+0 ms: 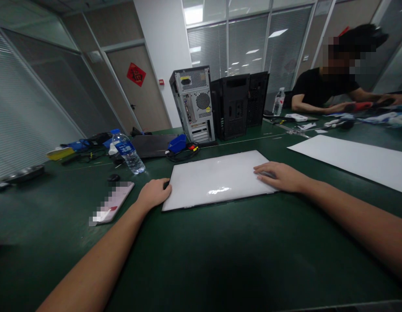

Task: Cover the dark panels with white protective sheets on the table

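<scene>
A flat white panel (214,180) with a thin dark edge lies on the green table (220,251), light glinting off its surface. At the panel's left edge is my left hand (154,193), its thumb on the near side and its fingers bent round a small dark thing, partly hidden, by the edge. My right hand (279,175) rests on the panel's right end with its fingers apart, and a greyish shape shows beneath them, too unclear to name.
Computer cases (197,106) stand behind the panel. To the left are a water bottle (127,151), a black mouse (114,178) and a pinkish flat object (118,201). A white sheet (353,158) lies right; beyond it a person (321,91) leans on the table.
</scene>
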The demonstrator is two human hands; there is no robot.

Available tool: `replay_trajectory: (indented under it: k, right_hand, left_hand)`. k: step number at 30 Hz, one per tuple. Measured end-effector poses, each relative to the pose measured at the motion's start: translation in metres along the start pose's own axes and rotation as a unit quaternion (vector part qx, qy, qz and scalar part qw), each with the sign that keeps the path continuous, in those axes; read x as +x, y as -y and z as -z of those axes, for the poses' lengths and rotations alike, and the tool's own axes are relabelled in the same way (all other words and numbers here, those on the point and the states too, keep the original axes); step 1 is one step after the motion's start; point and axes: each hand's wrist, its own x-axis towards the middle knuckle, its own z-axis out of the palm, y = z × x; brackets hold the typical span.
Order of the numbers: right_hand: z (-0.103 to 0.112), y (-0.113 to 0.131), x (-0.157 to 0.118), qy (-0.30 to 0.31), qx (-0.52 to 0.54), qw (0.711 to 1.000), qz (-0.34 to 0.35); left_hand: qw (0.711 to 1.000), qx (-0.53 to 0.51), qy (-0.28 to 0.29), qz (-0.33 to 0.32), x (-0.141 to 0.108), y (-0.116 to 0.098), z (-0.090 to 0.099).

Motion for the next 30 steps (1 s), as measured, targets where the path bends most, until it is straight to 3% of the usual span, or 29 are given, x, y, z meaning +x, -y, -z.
replay_trajectory:
  k: [4, 7, 12, 15, 17, 23, 30]
  right_hand:
    - [0.003, -0.014, 0.002, -0.018, -0.015, 0.999, -0.028]
    - [0.013, -0.047, -0.005, -0.086, -0.103, 0.980, -0.145]
    - [0.031, -0.115, -0.041, -0.145, -0.199, 0.897, -0.368]
    - [0.035, -0.140, -0.056, -0.112, -0.159, 0.835, -0.515]
    - [0.035, -0.147, -0.059, -0.074, -0.121, 0.807, -0.573]
    - [0.034, -0.134, -0.051, -0.078, -0.138, 0.855, -0.493]
    - [0.041, -0.076, -0.032, -0.123, -0.174, 0.894, -0.394]
  left_hand:
    - [1.000, 0.013, 0.006, 0.003, -0.001, -0.002, 0.003]
    - [1.000, 0.013, 0.012, -0.005, -0.001, -0.002, 0.004]
    - [1.000, 0.009, 0.015, -0.004, -0.001, -0.002, 0.004]
    - [1.000, 0.006, 0.011, -0.002, -0.001, -0.002, 0.002]
    - [1.000, 0.005, 0.011, 0.005, 0.000, -0.002, 0.002]
    - [0.999, -0.013, 0.008, 0.028, 0.000, -0.003, 0.001]
    - [1.000, -0.008, 0.012, 0.020, -0.005, -0.010, 0.005]
